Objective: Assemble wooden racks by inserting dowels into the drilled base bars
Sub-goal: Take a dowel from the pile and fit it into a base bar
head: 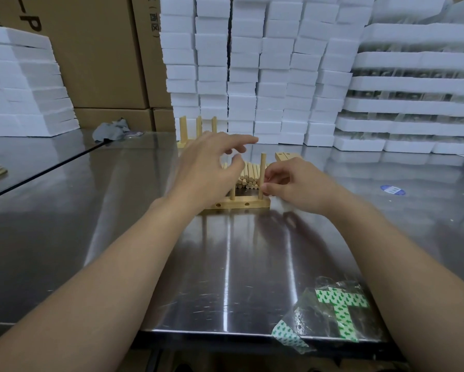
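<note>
Two round dowels [262, 175] — smooth base bar [236, 204]

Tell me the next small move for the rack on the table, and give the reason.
Probably reach the left hand to the pile of dowels just behind the base bar and pick one up. Its fingers are spread with nothing in them, while the right hand pinches the upright dowel at the bar's right end. Another dowel stands mid-bar; any free holes are hidden by the left hand.
</note>
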A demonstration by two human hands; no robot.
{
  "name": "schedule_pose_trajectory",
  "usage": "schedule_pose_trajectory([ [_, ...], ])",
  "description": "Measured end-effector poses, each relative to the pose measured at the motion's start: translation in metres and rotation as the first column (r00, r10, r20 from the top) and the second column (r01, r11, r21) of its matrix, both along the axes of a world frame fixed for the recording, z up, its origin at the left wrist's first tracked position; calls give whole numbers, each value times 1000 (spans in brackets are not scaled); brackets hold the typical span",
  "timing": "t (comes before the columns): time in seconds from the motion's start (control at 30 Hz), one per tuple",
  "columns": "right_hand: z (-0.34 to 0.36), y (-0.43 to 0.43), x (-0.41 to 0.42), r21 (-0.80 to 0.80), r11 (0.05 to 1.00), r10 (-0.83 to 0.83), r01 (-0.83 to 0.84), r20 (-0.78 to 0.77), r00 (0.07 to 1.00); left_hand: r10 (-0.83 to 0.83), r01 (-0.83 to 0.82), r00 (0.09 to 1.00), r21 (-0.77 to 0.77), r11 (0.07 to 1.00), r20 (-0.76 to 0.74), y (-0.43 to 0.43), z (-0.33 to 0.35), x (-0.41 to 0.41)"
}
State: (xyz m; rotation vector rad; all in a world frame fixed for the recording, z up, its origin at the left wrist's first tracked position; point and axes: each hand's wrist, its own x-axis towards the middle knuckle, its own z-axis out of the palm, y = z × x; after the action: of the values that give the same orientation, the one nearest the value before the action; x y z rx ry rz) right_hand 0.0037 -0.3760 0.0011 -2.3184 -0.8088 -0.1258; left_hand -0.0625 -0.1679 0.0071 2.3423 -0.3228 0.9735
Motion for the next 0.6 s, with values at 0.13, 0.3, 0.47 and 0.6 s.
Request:
schedule_pose_trajectory([
  [0.13, 0, 1, 0, -28, 1000, -8, 8, 8, 1000, -5, 4, 1000, 181, 983, 0, -10, 1, -3],
  [0.3, -1, 4, -2, 35, 999, 14, -15, 11, 1000, -15, 18, 999, 82, 996, -31, -12, 2, -4],
  [0.47, -3, 15, -8, 275, 961, -8, -12, 73, 997, 38, -35, 999, 114, 993, -23, -20, 4, -6],
  [0.6, -5, 13, -7, 265, 964, -38, 9, 105, 994, 57, -54, 998, 209, 976, -7, -22, -1, -8],
])
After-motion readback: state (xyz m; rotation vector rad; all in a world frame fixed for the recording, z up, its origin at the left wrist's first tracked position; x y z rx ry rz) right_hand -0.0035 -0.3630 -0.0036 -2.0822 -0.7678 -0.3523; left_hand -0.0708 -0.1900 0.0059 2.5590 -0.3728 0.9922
